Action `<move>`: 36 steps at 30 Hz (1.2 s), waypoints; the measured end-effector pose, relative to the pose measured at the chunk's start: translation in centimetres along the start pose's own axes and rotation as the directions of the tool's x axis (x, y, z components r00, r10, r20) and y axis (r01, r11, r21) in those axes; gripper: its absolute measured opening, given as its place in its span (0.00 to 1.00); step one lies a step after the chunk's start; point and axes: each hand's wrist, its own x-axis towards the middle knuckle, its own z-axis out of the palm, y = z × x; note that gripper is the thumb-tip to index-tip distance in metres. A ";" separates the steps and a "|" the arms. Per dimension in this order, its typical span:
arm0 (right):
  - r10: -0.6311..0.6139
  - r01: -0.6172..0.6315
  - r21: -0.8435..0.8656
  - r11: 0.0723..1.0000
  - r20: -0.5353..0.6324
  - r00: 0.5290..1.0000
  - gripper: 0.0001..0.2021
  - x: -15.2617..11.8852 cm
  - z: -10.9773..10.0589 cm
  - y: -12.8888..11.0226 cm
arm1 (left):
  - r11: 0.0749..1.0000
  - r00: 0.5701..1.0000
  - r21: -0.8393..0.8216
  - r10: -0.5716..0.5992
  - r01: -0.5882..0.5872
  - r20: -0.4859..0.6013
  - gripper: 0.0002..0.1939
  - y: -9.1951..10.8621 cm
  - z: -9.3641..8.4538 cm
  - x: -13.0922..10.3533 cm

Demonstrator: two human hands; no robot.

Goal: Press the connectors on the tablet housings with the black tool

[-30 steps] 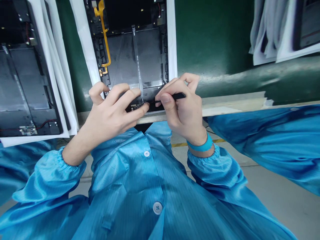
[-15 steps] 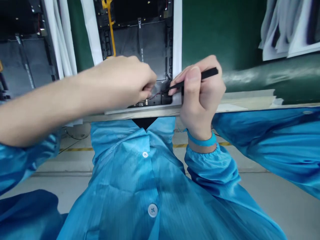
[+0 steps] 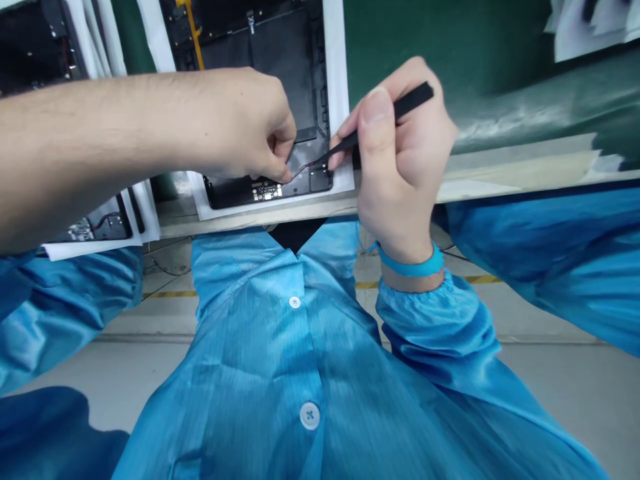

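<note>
My right hand holds black tweezers, their tips at a thin dark red wire over the lower right corner of a black device housing. Coming in from the left, my left hand has thumb and forefinger pinched at the wire's other end. Its fingertips are just above a small circuit board at the housing's lower edge. White sheeting lies under the housing. An orange flat cable runs along its upper left.
A second black housing on white sheets lies at the left, partly under my forearm. More white sheets are at the upper right of the green mat. Blue-clad parts of other people show at both sides.
The view has shifted, with the housing now further left and higher. My left hand is still pinched near the wire, and my right hand keeps the tweezers at it.
</note>
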 end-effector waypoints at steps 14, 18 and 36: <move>0.069 -0.062 -0.130 0.990 0.050 0.996 0.19 0.0 -0.4 -1.0 | 0.997 0.994 0.032 0.062 -0.065 0.093 0.23 0.7 -0.6 0.3; 0.068 -0.064 -0.092 0.994 0.046 0.997 0.16 -0.1 -0.6 -1.0 | 0.982 0.981 0.048 0.180 -0.184 0.068 0.37 0.2 -0.7 0.1; -0.007 0.008 -0.039 0.999 0.020 1.000 0.20 0.1 -0.3 -0.9 | 0.942 0.980 0.299 -0.182 0.152 0.075 0.16 5.3 -1.4 -0.1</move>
